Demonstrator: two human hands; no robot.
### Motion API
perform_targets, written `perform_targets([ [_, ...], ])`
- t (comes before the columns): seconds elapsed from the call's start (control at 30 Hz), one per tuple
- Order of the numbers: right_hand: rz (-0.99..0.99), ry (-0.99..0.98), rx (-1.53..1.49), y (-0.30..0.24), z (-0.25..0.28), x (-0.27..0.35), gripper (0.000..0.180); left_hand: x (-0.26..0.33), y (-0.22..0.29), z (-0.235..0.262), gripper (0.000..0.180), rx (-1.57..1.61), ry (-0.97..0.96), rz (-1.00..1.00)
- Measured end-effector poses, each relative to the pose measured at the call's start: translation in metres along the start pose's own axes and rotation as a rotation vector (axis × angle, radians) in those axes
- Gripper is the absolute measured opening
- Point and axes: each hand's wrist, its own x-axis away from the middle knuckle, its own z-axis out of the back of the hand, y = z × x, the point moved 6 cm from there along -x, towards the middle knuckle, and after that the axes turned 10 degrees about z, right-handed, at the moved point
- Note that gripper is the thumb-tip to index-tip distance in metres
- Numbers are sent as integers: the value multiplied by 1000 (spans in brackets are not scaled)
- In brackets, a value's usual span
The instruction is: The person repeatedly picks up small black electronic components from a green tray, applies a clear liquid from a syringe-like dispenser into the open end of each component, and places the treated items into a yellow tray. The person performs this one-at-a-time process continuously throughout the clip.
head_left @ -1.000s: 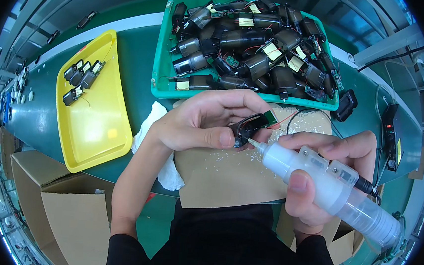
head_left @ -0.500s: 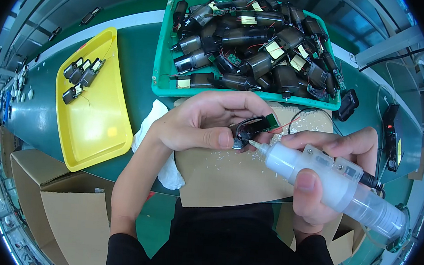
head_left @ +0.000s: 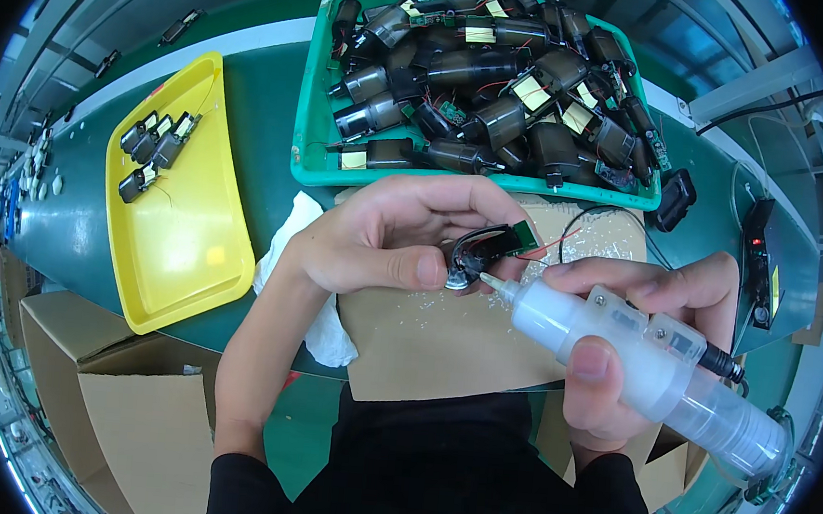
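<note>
My left hand [head_left: 414,228] is closed round a small black plastic housing [head_left: 478,253], with a green circuit board [head_left: 526,235] and thin red wires sticking out of its right end. Thumb and fingers pinch it from the left. In my right hand [head_left: 637,342] lies a translucent dispensing syringe [head_left: 608,345] filled with white material, gripped between thumb and fingers. Its narrow nozzle points left and its tip is at the housing's lower edge; whether they touch I cannot tell. Both hands are above a cardboard sheet [head_left: 442,356] strewn with white specks.
Behind my hands stands a green bin [head_left: 309,143] heaped with dark housings. A yellow tray [head_left: 193,269] at left carries several small black parts. White cloth [head_left: 328,333] lies beside the cardboard. At right are a loose black part [head_left: 674,200] and a black device [head_left: 758,255]; cardboard boxes [head_left: 142,419] stand below.
The housing in my left hand has tilted slightly, showing more of its rounded rim. The syringe has shifted a little left and down, its nozzle staying by the housing.
</note>
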Motion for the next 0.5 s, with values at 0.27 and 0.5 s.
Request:
perform_targets([
  [0.27,4,-8,-5,-2,1,1,57,1,-1,-1,68,9,-67,6],
  [0.5,-23,-4,-6,-3,0,2,58,1,-1,-1,66,-12,-58,-57],
])
